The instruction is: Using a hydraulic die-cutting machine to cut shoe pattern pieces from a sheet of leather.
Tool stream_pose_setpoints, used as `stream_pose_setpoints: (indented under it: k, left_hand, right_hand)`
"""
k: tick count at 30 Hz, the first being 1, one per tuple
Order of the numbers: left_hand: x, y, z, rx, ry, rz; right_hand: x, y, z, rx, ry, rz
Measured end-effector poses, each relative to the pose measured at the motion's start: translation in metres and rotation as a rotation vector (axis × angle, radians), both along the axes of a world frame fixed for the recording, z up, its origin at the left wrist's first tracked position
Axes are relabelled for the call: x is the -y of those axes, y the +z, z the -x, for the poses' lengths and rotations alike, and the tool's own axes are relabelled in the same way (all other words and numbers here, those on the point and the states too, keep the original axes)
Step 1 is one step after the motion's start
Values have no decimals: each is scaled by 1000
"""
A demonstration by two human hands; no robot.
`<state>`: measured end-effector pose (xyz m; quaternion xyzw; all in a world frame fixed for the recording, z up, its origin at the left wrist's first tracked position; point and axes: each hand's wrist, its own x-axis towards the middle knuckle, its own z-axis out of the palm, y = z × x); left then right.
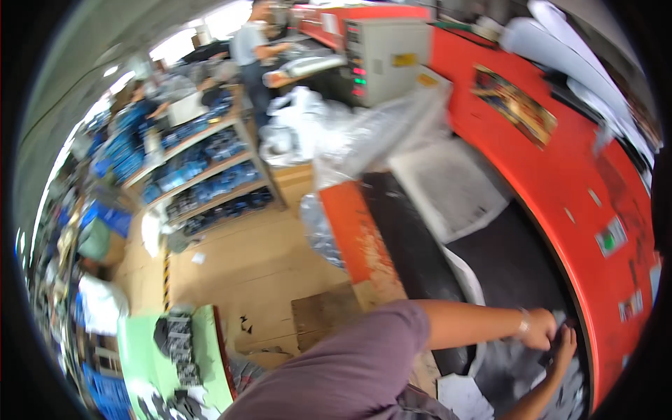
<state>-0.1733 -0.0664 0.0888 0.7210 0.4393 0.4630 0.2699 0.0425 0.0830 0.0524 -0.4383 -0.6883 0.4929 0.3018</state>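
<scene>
My left hand (540, 330), a bracelet at its wrist, reaches over the black belt (532, 273) of a red machine. Its fingers are curled closed; what they hold, if anything, is hidden. Right beside it, my right hand (565, 346) comes up from the lower edge with its fingers drawn together, and what lies in them is too small to make out. Grey, flat cloth-like pieces (507, 364) lie on the belt under and around both hands. A white sheet (463, 397) lies nearer to me.
The machine's red housing (595, 210) curves along the right. A greyish sheet (455, 189) lies farther up the belt. Clear plastic (378, 140) drapes near a control box (388, 59). At left stand a green table (140, 336) and a loaded shelf rack (217, 168). A person (252, 56) stands far back.
</scene>
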Motion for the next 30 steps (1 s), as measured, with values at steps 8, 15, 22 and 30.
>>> stream_pose_setpoints:
  k: [8, 15, 22, 30]
  left_hand:
    - [57, -29, 6, 873, -341, 652]
    - [5, -71, 14, 119, 158, 325]
    - [-72, -66, 12, -566, 334, 489]
    - [29, -62, -6, -814, -240, 435]
  right_hand:
    - [169, 10, 42, -488, -85, 401]
    - [183, 35, 24, -242, -142, 198]
    - [150, 66, 28, -201, -109, 51]
    - [91, 56, 80, 417, 510, -876]
